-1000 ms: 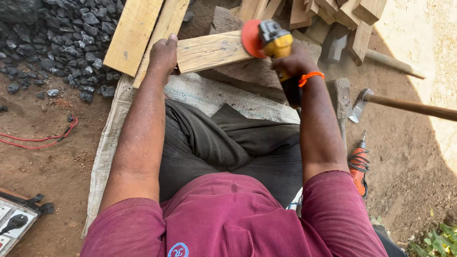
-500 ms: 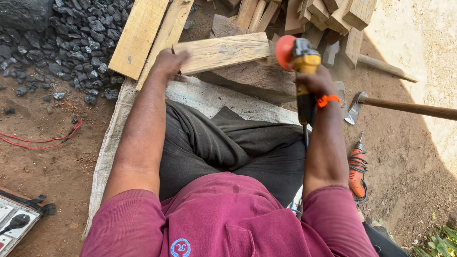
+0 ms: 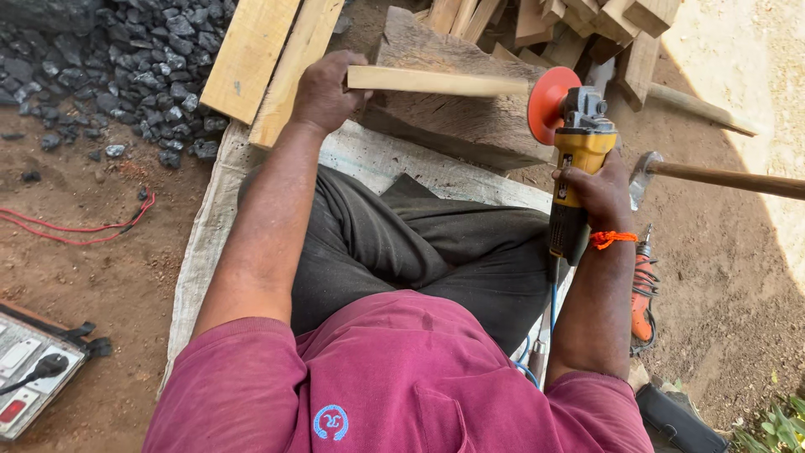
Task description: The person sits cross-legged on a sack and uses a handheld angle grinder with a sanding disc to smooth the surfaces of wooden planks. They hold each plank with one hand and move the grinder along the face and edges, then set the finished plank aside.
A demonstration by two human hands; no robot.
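- The left hand (image 3: 323, 91) is gripping one end of a pale wooden strip (image 3: 436, 81), holding it level at 12 o'clock.
- The right hand (image 3: 599, 193) is clasping a yellow angle grinder (image 3: 574, 159) at 2 o'clock, its orange disc (image 3: 549, 103) meeting the strip's other end.
- A weathered wooden block (image 3: 461, 117) is lying under the strip.
- A hammer (image 3: 713, 176) is resting at 3 o'clock.
- A white switch box (image 3: 29, 369) with a red patch is sitting at 8 o'clock.
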